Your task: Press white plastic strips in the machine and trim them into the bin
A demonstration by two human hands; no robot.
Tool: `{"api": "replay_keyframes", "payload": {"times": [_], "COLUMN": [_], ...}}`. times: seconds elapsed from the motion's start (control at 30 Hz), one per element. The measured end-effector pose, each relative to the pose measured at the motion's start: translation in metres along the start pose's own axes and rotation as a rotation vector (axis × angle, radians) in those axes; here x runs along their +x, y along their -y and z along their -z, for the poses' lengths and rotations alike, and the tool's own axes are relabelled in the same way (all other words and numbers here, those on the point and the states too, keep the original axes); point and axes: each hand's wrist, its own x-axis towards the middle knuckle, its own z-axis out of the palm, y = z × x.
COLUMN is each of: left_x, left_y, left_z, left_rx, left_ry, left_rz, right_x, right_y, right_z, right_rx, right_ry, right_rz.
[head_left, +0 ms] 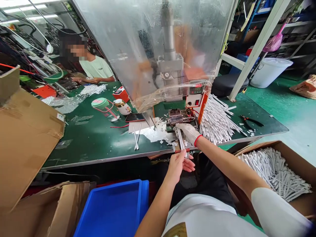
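The right hand (187, 133), in a white glove, is closed tight on a long white plastic strip (180, 141) (a red band (197, 140) sits at its wrist). The left hand (177, 166) is bare and half open, near the strip's low end, and I cannot tell if it touches the strip. The strip is held over the front edge of the green tabletop (86, 141), close to a press (194, 100) behind a clear plastic sheet (123, 42). If the bare hand slid under the press, it could get pinched. White plastic scraps (158, 133) lie just beside the hands, and they could get under the strip and make it sit wrong. A smooth glove could also let the strip slip. To the right, a big heap of white strips (214, 121) could fall if bumped. Red-handled pliers (250, 121) lie past it. More strips fill a cardboard box (291, 158), and a blue plastic bin (142, 194) sits below the tabletop.
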Motion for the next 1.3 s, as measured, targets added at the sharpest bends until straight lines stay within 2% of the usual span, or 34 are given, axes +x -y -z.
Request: {"api": "replay_keyframes", "payload": {"times": [0.3,0.7,0.9,1.03,1.1,1.17,1.23,1.3], "left_x": [0.003,0.005,0.003,-0.009,-0.018,-0.029,-0.042,-0.061], "left_y": [0.005,0.008,0.008,0.021,0.028,0.032,0.034,0.034], "left_z": [-0.002,-0.001,-0.005,0.0,0.005,0.009,0.01,0.011], "left_rx": [-0.025,-0.022,-0.022,0.012,0.116,0.307,0.482,0.523], "left_ry": [-0.017,-0.021,-0.058,0.003,0.048,0.002,-0.099,-0.169], "left_rz": [-0.027,-0.065,-0.087,-0.106,-0.109,-0.194,-0.322,-0.327], "right_x": [-0.01,-0.006,-0.012,-0.028,-0.04,-0.053,-0.062,-0.068], "right_y": [0.008,0.003,0.004,0.003,0.0,-0.001,0.004,0.019], "right_z": [-0.006,-0.006,-0.007,-0.001,0.003,0.007,0.013,0.026], "right_rx": [0.012,0.066,0.054,0.053,0.104,0.165,0.202,0.139], "right_ry": [-0.056,-0.039,-0.034,0.055,0.055,0.011,-0.045,-0.087], "right_rz": [-0.037,-0.041,0.011,0.043,0.064,0.121,0.218,0.28]}}
